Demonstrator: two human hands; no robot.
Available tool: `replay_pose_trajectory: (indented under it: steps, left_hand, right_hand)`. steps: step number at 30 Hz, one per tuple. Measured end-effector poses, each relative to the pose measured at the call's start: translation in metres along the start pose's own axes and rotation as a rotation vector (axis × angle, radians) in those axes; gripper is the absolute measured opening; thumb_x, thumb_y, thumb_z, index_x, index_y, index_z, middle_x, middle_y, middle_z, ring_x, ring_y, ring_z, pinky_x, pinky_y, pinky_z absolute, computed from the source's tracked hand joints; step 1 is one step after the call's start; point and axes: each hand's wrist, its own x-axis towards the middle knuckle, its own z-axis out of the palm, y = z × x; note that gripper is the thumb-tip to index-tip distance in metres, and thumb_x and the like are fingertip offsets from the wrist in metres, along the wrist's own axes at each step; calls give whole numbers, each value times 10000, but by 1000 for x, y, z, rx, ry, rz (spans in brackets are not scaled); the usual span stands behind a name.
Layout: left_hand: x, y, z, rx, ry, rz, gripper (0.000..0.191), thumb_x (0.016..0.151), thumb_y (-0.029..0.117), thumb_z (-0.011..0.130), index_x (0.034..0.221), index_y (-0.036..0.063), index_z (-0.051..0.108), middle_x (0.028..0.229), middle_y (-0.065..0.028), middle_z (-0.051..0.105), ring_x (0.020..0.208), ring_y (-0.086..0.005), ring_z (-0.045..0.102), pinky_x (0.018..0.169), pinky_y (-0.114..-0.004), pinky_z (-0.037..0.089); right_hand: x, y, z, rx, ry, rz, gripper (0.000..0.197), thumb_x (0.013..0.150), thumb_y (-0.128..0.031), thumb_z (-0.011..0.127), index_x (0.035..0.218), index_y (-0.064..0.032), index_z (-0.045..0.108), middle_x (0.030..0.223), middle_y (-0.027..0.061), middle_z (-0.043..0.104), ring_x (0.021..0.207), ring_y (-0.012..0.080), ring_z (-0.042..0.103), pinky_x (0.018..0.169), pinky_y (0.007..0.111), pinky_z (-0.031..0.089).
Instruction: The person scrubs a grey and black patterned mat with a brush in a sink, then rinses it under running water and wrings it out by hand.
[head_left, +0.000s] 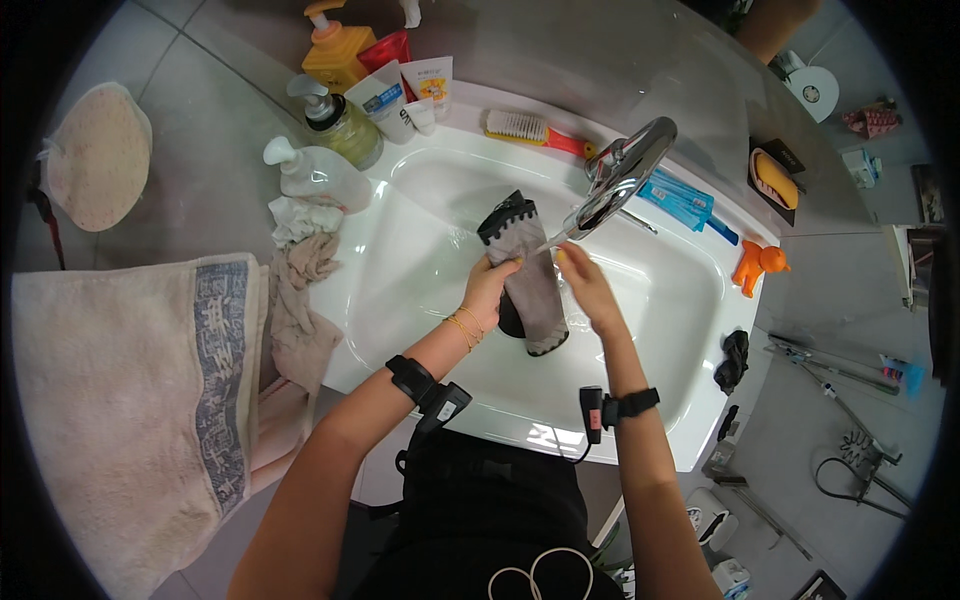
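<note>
My left hand (491, 289) grips a long grey item (536, 292) with black toothed trim at both ends, resembling a shoe sole. It is held tilted over the white washbasin (420, 360), thumb across its upper face. A dark rounded part (511, 316) shows beside its lower half. From the chrome faucet (619, 180), a thin stream of water (551, 244) runs onto the grey surface. Just right of the stream is my right hand (589, 289), fingers loosely bent and nothing visible in them. A little water seems to lie in the basin.
Pump bottles (341, 131) and tubes (382, 97) crowd the back left rim. A hairbrush (536, 133) lies behind the faucet; a blue packet (675, 199) and an orange figurine (757, 264) sit at right. Crumpled cloth (304, 300) and a beige towel (112, 405) are at left.
</note>
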Motion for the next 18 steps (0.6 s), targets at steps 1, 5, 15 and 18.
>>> replay_pose_trajectory:
  steps: [1, 5, 15, 18]
  left_hand:
    - [0, 4, 3, 2, 0, 1, 291, 841, 215, 623, 1076, 56, 562, 1033, -28, 600, 908, -131, 585, 778, -237, 450]
    - [-10, 29, 22, -3, -39, -171, 618, 851, 570, 472, 1210, 67, 487, 1154, 2, 547, 778, -66, 536, 645, -215, 418]
    - [9, 5, -46, 430, 160, 222, 183, 853, 67, 560, 1032, 90, 586, 1031, -46, 572, 917, -135, 515, 830, -247, 416]
    - [6, 11, -40, 241, 155, 76, 539, 867, 339, 593, 1306, 153, 340, 1242, -120, 441, 1089, -192, 444, 904, -312, 397]
  right_hand:
    - [4, -2, 11, -13, -61, 2, 584, 833, -359, 627, 1263, -3, 454, 1152, 168, 555, 1042, 217, 539, 911, 305, 401]
    - [5, -7, 30, -215, -211, -23, 815, 788, -418, 664, 1362, 24, 290, 1253, 191, 461, 1126, 229, 467, 959, 309, 361]
    - [17, -3, 3, 395, -89, 340, 423, 875, -304, 603, 1129, 30, 546, 1025, 81, 600, 891, 157, 573, 775, 278, 472]
    - [24, -1, 4, 393, -158, 354, 421, 872, -270, 608, 1161, 23, 523, 1079, 100, 594, 945, 183, 584, 822, 296, 480]
